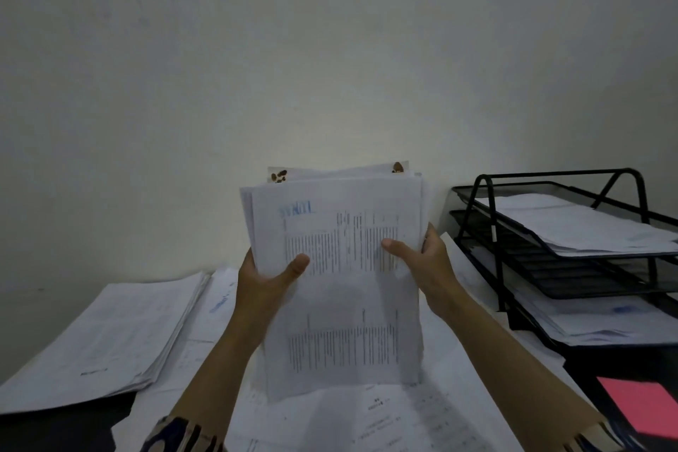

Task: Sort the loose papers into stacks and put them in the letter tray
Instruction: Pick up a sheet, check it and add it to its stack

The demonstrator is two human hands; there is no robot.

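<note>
White wall (330, 48) fills the upper half of the view, plain and dim. Below it a desk is covered with loose printed sheets (385, 418) lying flat and overlapping. At the right stands a black wire-mesh letter tray (484, 231) with three tiers; papers lie in the top tier (579, 227) and in the bottom tier (587, 323), while the middle tier looks dark, and its contents cannot be made out. At the left rests a thick, tidy stack of papers (99, 338), slightly fanned along its right edge.

In the centre, a bundle of papers (341, 290) is held upright, its bottom edge touching or just above the sheets on the desk. Its front page shows a blue heading and columns of fine print, too blurred to read. The left hand (264, 279) grips the bundle's left edge, thumb on the front page. The right hand (422, 260) grips the right edge the same way, fingers curled behind. A pink sheet (645, 407) lies on a dark surface at the lower right corner.
</note>
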